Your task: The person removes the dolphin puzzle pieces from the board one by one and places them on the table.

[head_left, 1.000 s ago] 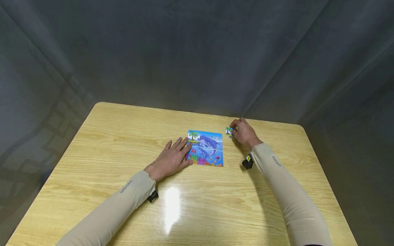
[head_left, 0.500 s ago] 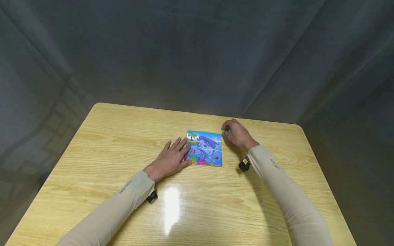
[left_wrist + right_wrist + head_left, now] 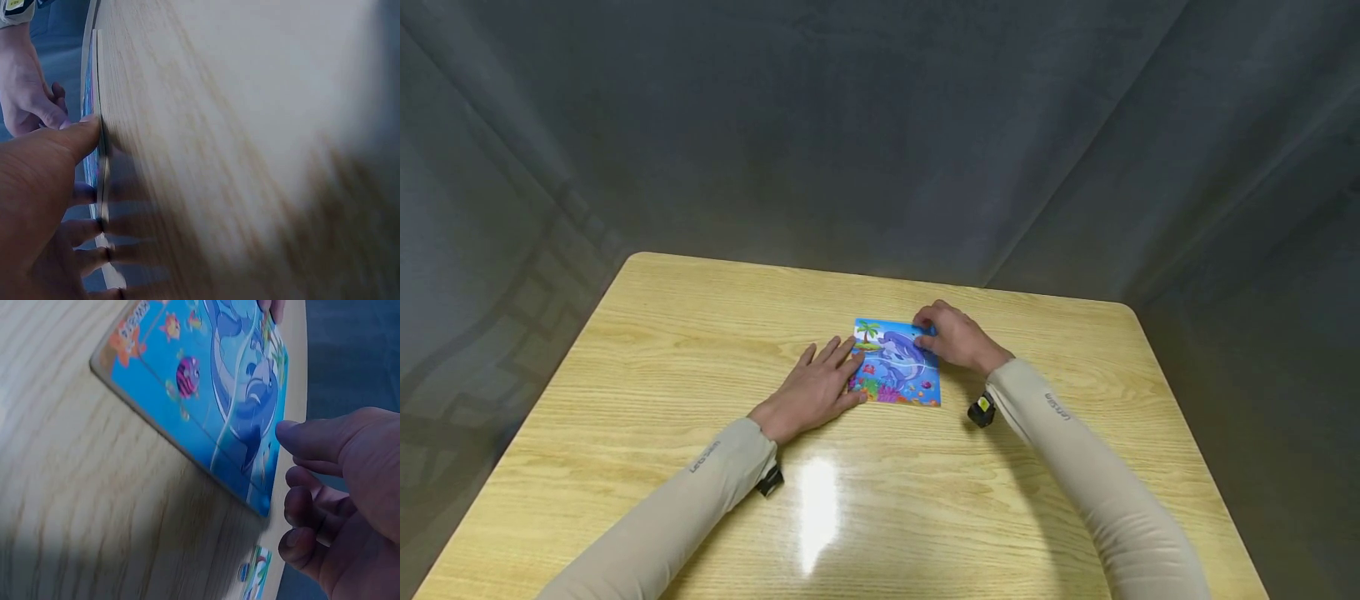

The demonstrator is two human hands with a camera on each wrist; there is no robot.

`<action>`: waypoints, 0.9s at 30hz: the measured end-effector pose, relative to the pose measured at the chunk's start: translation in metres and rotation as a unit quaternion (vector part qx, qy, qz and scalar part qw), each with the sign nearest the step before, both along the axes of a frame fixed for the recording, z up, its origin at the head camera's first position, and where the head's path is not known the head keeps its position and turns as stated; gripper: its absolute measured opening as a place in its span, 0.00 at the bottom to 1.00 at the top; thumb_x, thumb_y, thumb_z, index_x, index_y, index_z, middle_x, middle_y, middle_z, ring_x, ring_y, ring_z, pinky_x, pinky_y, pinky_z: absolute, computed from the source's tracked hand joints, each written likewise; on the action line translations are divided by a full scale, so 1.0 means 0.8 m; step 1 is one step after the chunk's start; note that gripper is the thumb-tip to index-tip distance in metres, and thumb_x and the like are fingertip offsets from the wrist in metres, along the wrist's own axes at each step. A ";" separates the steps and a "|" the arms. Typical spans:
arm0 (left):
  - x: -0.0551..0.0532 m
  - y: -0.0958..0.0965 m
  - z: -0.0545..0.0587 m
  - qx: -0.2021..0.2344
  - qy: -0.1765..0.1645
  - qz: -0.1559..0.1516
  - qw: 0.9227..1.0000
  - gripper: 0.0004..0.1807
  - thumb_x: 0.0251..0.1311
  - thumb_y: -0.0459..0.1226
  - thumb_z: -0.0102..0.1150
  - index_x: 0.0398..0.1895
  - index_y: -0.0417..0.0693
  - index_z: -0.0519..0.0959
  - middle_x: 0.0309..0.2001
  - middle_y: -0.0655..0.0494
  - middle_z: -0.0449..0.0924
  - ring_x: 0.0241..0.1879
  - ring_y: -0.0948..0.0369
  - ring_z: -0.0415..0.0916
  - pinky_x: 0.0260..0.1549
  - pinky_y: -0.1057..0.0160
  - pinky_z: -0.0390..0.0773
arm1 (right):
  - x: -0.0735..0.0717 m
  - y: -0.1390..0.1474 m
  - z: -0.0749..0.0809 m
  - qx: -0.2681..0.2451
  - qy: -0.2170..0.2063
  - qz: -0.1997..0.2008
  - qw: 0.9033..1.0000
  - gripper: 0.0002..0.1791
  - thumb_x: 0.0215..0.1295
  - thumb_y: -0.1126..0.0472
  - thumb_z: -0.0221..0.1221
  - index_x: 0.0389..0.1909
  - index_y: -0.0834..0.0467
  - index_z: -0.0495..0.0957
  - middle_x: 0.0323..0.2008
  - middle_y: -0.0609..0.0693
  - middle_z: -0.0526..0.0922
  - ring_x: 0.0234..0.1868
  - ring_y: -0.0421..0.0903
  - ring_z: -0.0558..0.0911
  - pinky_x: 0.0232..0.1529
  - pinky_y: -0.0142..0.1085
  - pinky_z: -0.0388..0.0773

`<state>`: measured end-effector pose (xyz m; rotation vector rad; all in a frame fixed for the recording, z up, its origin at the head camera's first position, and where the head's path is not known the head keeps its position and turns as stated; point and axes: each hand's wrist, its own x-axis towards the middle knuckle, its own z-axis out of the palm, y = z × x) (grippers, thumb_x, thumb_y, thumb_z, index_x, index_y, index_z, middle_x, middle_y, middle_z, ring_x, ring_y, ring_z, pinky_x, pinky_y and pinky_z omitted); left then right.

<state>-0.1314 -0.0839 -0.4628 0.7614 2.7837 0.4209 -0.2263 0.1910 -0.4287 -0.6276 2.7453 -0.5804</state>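
Note:
A square dolphin jigsaw puzzle (image 3: pixel 897 387) lies flat on the table. My left hand (image 3: pixel 811 393) is spread along its left side, fingertips on the picture and thumb at the near corner. In the left wrist view the thumb (image 3: pixel 81 137) rests against the puzzle's edge. Over the upper right part of the puzzle is my right hand (image 3: pixel 961 340), fingers loosely bent. The right wrist view shows its thumb (image 3: pixel 312 437) apart from the bent fingers, with nothing visible between them. Below the puzzle's corner there, a small palm-tree piece (image 3: pixel 259 569) lies on the table.
The wooden table (image 3: pixel 647 350) has rounded far corners. Grey curtains (image 3: pixel 820 142) hang behind it and at both sides. A bright light reflection lies on the tabletop in front of the puzzle. Both wrists carry small black cameras.
My right hand has moved left from beside the palm-tree piece to over the puzzle's upper right part. It now hides that piece in the head view. My left hand has stayed in place.

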 end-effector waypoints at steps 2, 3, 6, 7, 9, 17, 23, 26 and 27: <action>0.000 0.000 0.000 0.001 -0.001 0.000 1.000 0.40 0.82 0.60 0.45 0.87 0.49 0.56 0.89 0.46 0.43 0.88 0.43 0.42 0.83 0.32 0.49 | 0.001 -0.004 0.000 0.000 -0.002 0.006 1.000 0.19 0.75 0.58 0.66 0.62 0.62 0.82 0.55 0.57 0.82 0.54 0.53 0.82 0.62 0.51 0.81; 0.000 0.000 0.000 0.001 -0.001 0.000 1.000 0.40 0.82 0.60 0.45 0.87 0.49 0.56 0.89 0.46 0.43 0.88 0.43 0.42 0.83 0.32 0.49 | 0.001 -0.005 0.000 0.000 -0.005 0.009 1.000 0.19 0.75 0.58 0.66 0.62 0.62 0.82 0.55 0.57 0.82 0.54 0.53 0.82 0.62 0.50 0.81; 0.000 0.000 0.000 0.000 0.000 -0.001 1.000 0.41 0.82 0.60 0.45 0.87 0.49 0.56 0.89 0.46 0.43 0.88 0.43 0.42 0.83 0.32 0.49 | 0.002 -0.009 0.000 0.002 -0.009 0.017 1.000 0.19 0.74 0.58 0.67 0.61 0.61 0.82 0.54 0.57 0.82 0.53 0.52 0.82 0.61 0.50 0.82; -0.001 0.000 -0.001 0.000 0.000 -0.001 1.000 0.41 0.82 0.60 0.45 0.87 0.49 0.56 0.89 0.46 0.43 0.88 0.43 0.42 0.83 0.32 0.49 | 0.003 -0.009 -0.001 0.004 -0.010 0.019 1.000 0.19 0.74 0.58 0.67 0.61 0.61 0.82 0.54 0.57 0.82 0.53 0.52 0.82 0.61 0.50 0.82; 0.000 0.000 -0.001 0.001 0.001 -0.001 1.000 0.41 0.81 0.60 0.45 0.87 0.49 0.56 0.89 0.46 0.44 0.88 0.43 0.42 0.83 0.32 0.49 | 0.003 -0.010 -0.002 0.008 -0.010 0.025 1.000 0.19 0.74 0.58 0.67 0.61 0.61 0.82 0.54 0.57 0.82 0.52 0.51 0.82 0.60 0.49 0.82; 0.001 0.001 -0.001 0.008 0.006 0.001 1.000 0.41 0.81 0.61 0.46 0.86 0.49 0.57 0.88 0.46 0.45 0.88 0.42 0.43 0.83 0.32 0.50 | 0.004 -0.012 -0.002 0.026 -0.005 0.039 0.999 0.21 0.75 0.57 0.66 0.63 0.62 0.81 0.54 0.57 0.82 0.50 0.51 0.80 0.58 0.49 0.81; 0.003 0.001 -0.001 0.006 0.007 0.000 1.000 0.41 0.81 0.61 0.46 0.86 0.49 0.57 0.88 0.46 0.45 0.88 0.43 0.43 0.83 0.32 0.50 | 0.006 -0.017 0.002 0.062 0.004 0.051 0.997 0.21 0.75 0.56 0.66 0.64 0.62 0.82 0.55 0.57 0.81 0.48 0.50 0.81 0.58 0.48 0.82; 0.005 0.001 0.000 0.004 0.009 -0.001 1.000 0.41 0.81 0.61 0.45 0.86 0.49 0.57 0.88 0.46 0.45 0.88 0.43 0.43 0.83 0.32 0.50 | 0.008 -0.021 0.008 0.087 0.009 0.060 0.994 0.22 0.75 0.55 0.67 0.64 0.61 0.82 0.56 0.57 0.81 0.46 0.49 0.81 0.55 0.48 0.83; 0.005 0.001 0.000 0.003 0.010 -0.001 1.000 0.41 0.81 0.61 0.45 0.86 0.50 0.57 0.88 0.46 0.45 0.88 0.43 0.43 0.83 0.32 0.50 | 0.009 -0.023 0.010 0.093 0.009 0.062 0.994 0.22 0.75 0.55 0.67 0.64 0.61 0.82 0.56 0.57 0.81 0.45 0.49 0.80 0.55 0.48 0.83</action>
